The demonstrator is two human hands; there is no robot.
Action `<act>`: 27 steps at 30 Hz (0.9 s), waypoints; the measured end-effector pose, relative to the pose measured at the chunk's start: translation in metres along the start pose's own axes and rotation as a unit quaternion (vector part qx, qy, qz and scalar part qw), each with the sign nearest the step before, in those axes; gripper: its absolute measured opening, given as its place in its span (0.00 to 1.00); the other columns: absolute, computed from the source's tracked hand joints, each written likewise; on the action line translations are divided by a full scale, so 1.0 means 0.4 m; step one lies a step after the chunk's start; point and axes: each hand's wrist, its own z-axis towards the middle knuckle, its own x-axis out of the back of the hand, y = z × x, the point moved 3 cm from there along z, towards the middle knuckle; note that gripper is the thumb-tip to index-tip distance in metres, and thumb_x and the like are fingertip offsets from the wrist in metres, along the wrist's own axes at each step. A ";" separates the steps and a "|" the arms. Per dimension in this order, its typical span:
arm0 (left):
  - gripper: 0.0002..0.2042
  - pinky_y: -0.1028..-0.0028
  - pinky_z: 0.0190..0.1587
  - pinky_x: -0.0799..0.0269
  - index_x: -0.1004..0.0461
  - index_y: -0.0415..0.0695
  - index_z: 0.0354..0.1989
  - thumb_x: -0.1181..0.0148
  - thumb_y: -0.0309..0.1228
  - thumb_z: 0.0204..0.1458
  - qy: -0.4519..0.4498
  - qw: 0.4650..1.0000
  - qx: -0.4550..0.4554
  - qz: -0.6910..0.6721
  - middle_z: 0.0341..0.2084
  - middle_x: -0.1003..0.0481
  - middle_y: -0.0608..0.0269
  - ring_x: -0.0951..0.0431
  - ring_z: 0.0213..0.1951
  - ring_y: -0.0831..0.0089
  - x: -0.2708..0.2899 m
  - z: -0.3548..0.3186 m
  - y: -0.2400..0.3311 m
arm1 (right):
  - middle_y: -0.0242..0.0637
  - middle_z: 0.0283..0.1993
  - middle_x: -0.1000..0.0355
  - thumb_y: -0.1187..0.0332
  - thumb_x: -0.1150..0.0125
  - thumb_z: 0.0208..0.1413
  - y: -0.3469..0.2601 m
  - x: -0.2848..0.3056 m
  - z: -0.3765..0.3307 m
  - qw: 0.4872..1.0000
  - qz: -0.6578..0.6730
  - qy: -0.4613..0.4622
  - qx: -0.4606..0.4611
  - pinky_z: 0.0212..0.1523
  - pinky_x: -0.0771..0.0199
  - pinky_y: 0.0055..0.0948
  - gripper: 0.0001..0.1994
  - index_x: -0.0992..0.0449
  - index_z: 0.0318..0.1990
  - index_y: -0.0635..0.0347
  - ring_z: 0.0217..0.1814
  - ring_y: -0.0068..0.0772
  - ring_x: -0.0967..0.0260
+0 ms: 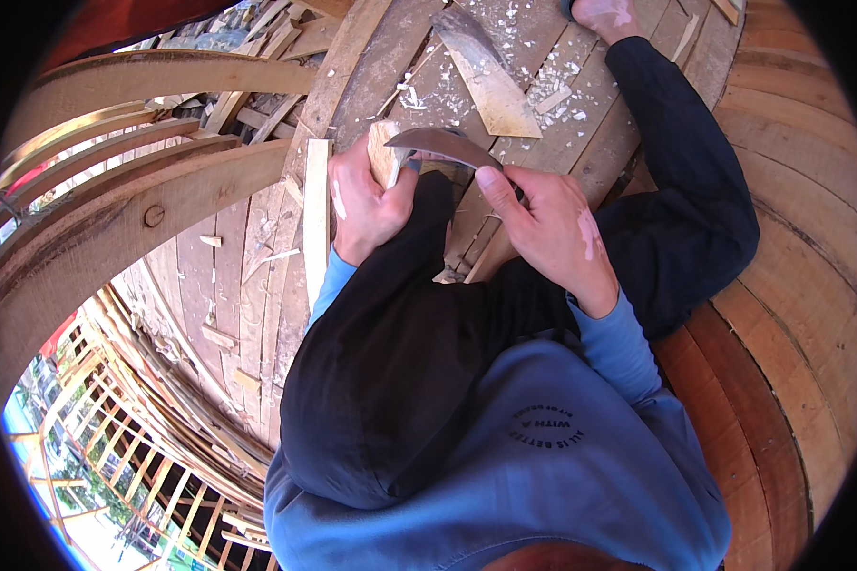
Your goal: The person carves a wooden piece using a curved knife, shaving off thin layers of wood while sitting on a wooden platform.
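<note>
Blade and block held over the knee

Hands meet above a raised knee in dark trousers, inside the curved timber ribs of a wooden hull. The left hand is wrapped round a small pale wooden block, fingers curled tight on it, the block standing roughly upright against the thumb. The right hand has its fingers closed on the near end of a curved grey metal blade, thumb pressed along the back; the handle itself is hidden, so I cannot tell its shape. The blade's edge lies across the top of the block, touching it as far as I can make out. Beyond them, pale wood chips litter the worn plank floor, with a flat wedge-shaped offcut of light board just past the blade.
</note>
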 end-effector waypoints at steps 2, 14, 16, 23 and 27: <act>0.09 0.67 0.28 0.30 0.21 0.39 0.35 0.39 0.22 0.44 0.002 1.000 -0.002 0.014 0.21 0.23 0.51 0.21 0.22 0.60 0.002 -0.001 0.001 | 0.55 0.22 0.29 0.48 0.48 0.69 -0.002 0.000 0.001 1.000 -0.012 0.000 -0.002 0.33 0.31 0.51 0.25 0.19 0.35 0.64 0.30 0.65 0.29; 0.15 0.61 0.33 0.23 0.22 0.37 0.44 0.41 0.22 0.45 0.016 0.998 -0.003 0.056 0.27 0.20 0.42 0.16 0.32 0.45 0.006 0.002 0.003 | 0.56 0.25 0.27 0.48 0.50 0.69 0.000 -0.017 0.012 0.999 -0.038 0.020 0.000 0.38 0.30 0.53 0.25 0.17 0.37 0.61 0.33 0.65 0.28; 0.15 0.61 0.34 0.23 0.22 0.37 0.44 0.41 0.23 0.45 0.019 0.998 0.002 0.058 0.27 0.20 0.41 0.16 0.33 0.45 0.006 0.000 -0.002 | 0.56 0.26 0.27 0.48 0.50 0.69 -0.002 -0.022 0.014 0.999 -0.034 0.024 -0.002 0.38 0.29 0.53 0.24 0.17 0.38 0.60 0.33 0.65 0.28; 0.11 0.60 0.33 0.23 0.23 0.36 0.38 0.39 0.24 0.45 -0.070 0.990 -0.042 0.117 0.23 0.22 0.40 0.17 0.32 0.44 -0.026 -0.020 0.022 | 0.56 0.26 0.26 0.48 0.49 0.69 -0.002 -0.050 0.051 0.996 -0.031 0.074 0.030 0.39 0.28 0.52 0.24 0.16 0.38 0.60 0.34 0.65 0.28; 0.08 0.61 0.33 0.22 0.23 0.37 0.35 0.39 0.24 0.45 -0.021 0.999 0.015 0.021 0.23 0.23 0.40 0.18 0.31 0.42 -0.005 0.004 0.058 | 0.53 0.24 0.24 0.47 0.49 0.69 -0.020 -0.022 0.092 0.995 0.037 0.088 -0.029 0.38 0.25 0.44 0.27 0.17 0.34 0.64 0.31 0.55 0.23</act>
